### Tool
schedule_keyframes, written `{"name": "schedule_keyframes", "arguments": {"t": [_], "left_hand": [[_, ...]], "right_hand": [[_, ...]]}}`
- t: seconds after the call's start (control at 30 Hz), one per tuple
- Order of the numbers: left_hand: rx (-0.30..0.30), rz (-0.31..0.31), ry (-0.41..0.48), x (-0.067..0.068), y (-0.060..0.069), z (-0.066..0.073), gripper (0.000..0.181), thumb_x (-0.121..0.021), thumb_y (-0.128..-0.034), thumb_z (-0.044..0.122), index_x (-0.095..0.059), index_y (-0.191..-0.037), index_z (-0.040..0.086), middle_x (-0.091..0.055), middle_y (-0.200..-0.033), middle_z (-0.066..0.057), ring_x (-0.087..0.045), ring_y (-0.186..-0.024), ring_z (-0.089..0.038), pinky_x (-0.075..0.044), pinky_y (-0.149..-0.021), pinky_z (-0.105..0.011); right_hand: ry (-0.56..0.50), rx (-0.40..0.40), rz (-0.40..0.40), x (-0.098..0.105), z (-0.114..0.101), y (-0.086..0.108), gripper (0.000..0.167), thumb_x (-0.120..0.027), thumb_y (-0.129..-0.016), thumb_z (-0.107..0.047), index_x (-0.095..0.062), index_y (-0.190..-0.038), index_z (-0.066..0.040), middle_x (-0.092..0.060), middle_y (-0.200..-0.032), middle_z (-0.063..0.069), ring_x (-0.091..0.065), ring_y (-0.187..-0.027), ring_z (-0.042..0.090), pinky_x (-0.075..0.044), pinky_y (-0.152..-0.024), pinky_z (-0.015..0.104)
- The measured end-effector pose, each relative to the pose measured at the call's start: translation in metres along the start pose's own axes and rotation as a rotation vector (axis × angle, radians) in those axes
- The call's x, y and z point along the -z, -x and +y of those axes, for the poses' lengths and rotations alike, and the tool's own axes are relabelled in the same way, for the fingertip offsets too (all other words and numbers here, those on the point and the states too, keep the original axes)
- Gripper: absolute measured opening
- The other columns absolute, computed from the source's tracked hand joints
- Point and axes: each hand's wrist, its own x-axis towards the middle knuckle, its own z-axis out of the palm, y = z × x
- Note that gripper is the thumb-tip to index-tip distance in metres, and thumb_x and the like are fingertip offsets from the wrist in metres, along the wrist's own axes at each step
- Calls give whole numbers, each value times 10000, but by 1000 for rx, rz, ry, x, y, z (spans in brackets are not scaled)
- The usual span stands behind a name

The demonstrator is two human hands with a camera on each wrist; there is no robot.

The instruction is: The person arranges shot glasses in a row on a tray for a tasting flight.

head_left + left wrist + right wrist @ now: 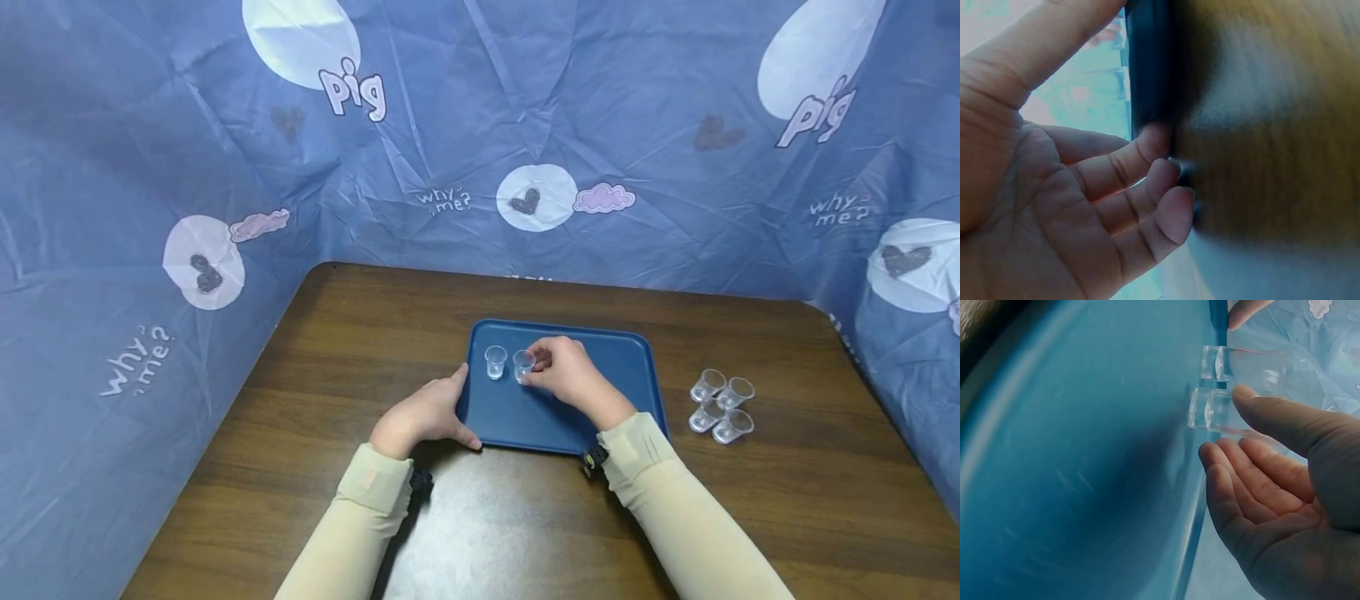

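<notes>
A blue tray lies on the table with two small clear shot glasses standing toward its back left. At the tray's near left corner is my left hand, thumb along the front edge and fingers by the left side. Loosely bent fingers touch the rim in the left wrist view. My right hand reaches over the tray and holds the right-hand shot glass between thumb and fingers; its base is upright on or just above the tray. Close beside it stands the other shot glass.
Several more clear shot glasses stand in a tight cluster on the wooden table, right of the tray. A blue printed cloth hangs around the table's back and sides.
</notes>
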Motion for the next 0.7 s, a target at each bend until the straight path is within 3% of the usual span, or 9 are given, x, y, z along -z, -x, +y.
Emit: {"name": "schedule_keyframes", "arguments": {"t": [0.23, 0.7], "left_hand": [[-11, 5, -6, -1, -1, -2, 1308, -987, -654, 364, -182, -1569, -110, -417, -1501, -309, -457, -1348, -371, -371, -1104, -431], [-7, 5, 7, -2, 0, -2, 1300, -986, -660, 344, -176, -1575, -100, -428, -1495, -303, -468, -1339, -353, -369, -1104, -422]], "right_hand": [[-40, 5, -2, 14, 2, 10, 422, -844, -850, -99, -689, -1223, 23, -701, -1110, 116, -663, -1012, 263, -542, -878, 414], [-62, 60, 102, 50, 15, 42, 411, -810, -891, -124, -673, -1249, 25, -691, -1183, 196, -662, -1060, 307, -534, -895, 464]]}}
